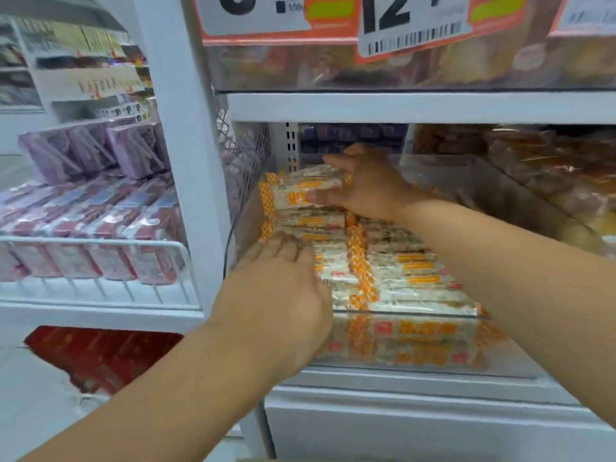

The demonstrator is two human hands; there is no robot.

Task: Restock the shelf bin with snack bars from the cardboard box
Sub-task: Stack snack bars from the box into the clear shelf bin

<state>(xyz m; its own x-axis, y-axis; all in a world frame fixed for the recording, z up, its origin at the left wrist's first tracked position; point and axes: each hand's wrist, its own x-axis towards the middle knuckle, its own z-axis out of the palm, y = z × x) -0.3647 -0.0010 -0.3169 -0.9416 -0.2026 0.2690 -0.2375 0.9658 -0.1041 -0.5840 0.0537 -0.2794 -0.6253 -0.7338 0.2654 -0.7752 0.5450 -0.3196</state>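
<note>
A clear plastic shelf bin (pixel 500 361) holds several white snack bars (pixel 413 278) with orange checkered ends, laid in rows. My right hand (pixel 363 188) reaches over the back of the bin and grips a small stack of bars (pixel 300 191) at the rear left, thumb in front and fingers over the top. My left hand (pixel 283 288) rests on the front-left bars, fingers lying flat on the packs near the bin's left wall. The cardboard box is out of view.
A white shelf upright (pixel 186 161) stands left of the bin. Beyond it, a wire shelf (pixel 100 241) carries pink and purple packs. Price tags (pixel 410 25) hang from the shelf above. A neighbouring clear bin (pixel 533 181) with brownish snacks sits to the right.
</note>
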